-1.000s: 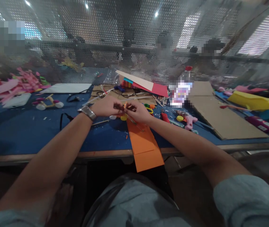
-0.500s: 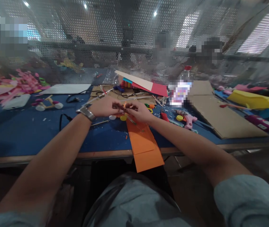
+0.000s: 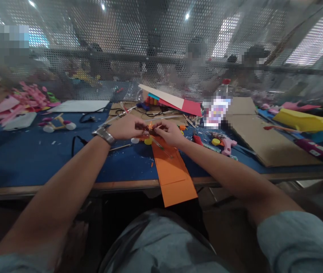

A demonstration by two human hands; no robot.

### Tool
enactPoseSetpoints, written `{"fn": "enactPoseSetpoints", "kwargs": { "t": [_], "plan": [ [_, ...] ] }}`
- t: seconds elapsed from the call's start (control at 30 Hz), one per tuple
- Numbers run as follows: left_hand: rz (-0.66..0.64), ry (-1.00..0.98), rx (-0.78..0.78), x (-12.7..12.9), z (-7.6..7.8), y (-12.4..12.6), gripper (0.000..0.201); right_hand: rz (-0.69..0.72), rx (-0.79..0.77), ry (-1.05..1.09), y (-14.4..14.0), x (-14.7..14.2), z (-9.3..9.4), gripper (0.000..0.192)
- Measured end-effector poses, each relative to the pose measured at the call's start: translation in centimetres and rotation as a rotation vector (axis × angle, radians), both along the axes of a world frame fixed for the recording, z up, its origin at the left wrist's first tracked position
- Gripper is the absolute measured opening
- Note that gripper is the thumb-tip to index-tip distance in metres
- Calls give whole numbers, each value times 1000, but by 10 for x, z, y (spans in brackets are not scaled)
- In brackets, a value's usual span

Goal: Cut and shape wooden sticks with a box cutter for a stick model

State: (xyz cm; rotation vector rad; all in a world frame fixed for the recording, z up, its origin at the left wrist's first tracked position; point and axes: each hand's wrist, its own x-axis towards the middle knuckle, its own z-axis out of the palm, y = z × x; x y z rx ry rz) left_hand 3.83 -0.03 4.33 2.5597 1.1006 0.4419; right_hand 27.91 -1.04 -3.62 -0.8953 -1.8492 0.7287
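My left hand, with a metal-band watch on its wrist, meets my right hand over the middle of the table. Both hands are closed, fingertips pinched together around a small orange piece. Fingers cover most of it, so its kind is unclear. Just below them lie a yellow bottle cap and a white cap. Orange paper sheets extend from under my right hand past the table's front edge. A thin clear stick shows above the paper.
A pink glue gun and cardboard lie to the right. Behind stand a bottle and coloured sheets. A small wheeled model sits left, near a black cable. A perforated metal screen closes the back.
My right fingers have shifted slightly around the small piece; both hands stay in nearly the same place. Another person's blurred arm has come in at the far left edge.
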Motion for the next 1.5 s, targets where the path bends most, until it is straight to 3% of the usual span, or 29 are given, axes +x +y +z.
{"fn": "enactPoseSetpoints", "kwargs": {
  "t": [0.47, 0.87, 1.5],
  "plan": [
    [-48, -6, -2, 3, 0, -2, 40, -12, 94, -72, -3, 1, 4, 13],
    [0, -8, 51, 5, -6, -2, 34, -19, 117, -112, -5, 2, 8, 15],
    [9, 5, 65, 4, -4, -4, 38, -24, 16, -30, 0, 6, 7, 23]
  ]
}}
